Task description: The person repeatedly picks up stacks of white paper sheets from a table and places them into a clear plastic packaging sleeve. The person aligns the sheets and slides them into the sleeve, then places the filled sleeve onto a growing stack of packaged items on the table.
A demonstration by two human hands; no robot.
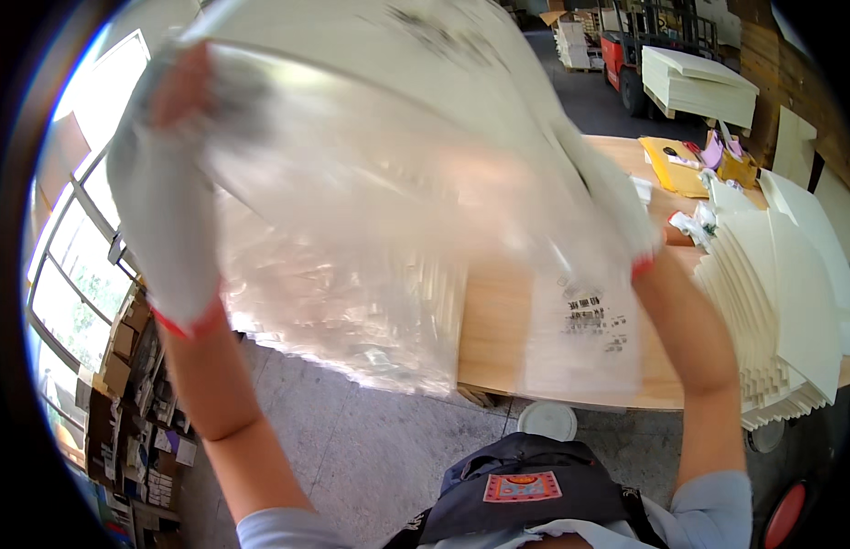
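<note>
Both my hands are raised in white gloves with red cuffs. My left hand (173, 174) is up at the left, its bare fingertips closed on the edge of a large clear plastic bag (351, 137). The bag is spread across the view, blurred by motion, with dark print near its top. My right hand (622, 206) is at the bag's right side; its fingers are hidden behind the plastic. Below, a pile of glossy clear plastic bags (351, 316) reaches the table's near edge. Right of it, another printed clear bag (585, 334) lies flat on the wooden table (495, 311).
A fanned stack of white sheets (763, 293) fills the table's right end. Behind it lie a yellow envelope (674, 169) and crumpled white cloth (696, 224). A red forklift (617, 59) stands beyond, near stacked white boards (699, 82). A round white stool (546, 421) is beneath the near edge.
</note>
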